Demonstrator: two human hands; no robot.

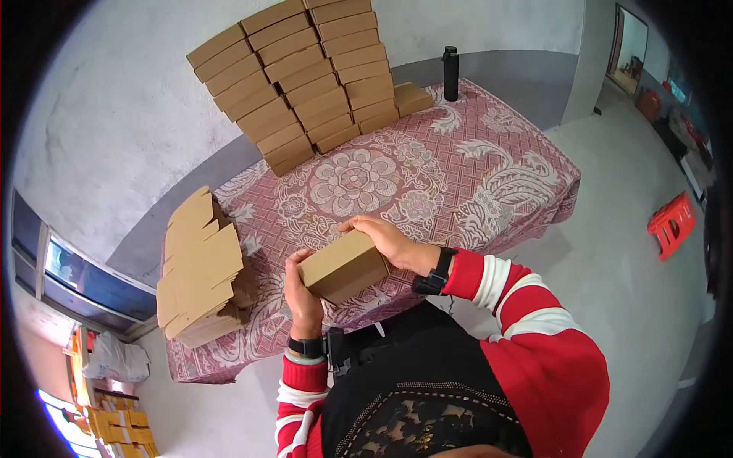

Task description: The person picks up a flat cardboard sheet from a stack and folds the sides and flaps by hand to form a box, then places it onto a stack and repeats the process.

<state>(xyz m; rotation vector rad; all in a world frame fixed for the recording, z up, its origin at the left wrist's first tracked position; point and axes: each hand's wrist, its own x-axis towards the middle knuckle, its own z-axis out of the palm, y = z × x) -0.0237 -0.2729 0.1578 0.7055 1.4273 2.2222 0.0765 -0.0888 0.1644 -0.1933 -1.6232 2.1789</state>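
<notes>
A small packing workroom is shown. Folded boxes [305,80] are stacked in rows against a bare plastered wall [114,99], and flat blanks [200,267] are piled on a cloth-covered table [458,175]. A concrete floor [634,290] and a red stool [672,224] are seen beside it.

Closed brown cardboard box [345,266], tilted, above table edge.

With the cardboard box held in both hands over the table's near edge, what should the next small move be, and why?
Probably carry the closed cardboard box across to the stack of folded boxes at the far side of the patterned table. It looks fully folded and shut, gripped by the left hand at one end and the right hand along its top, while the pile of flat blanks waits at the left.
</notes>
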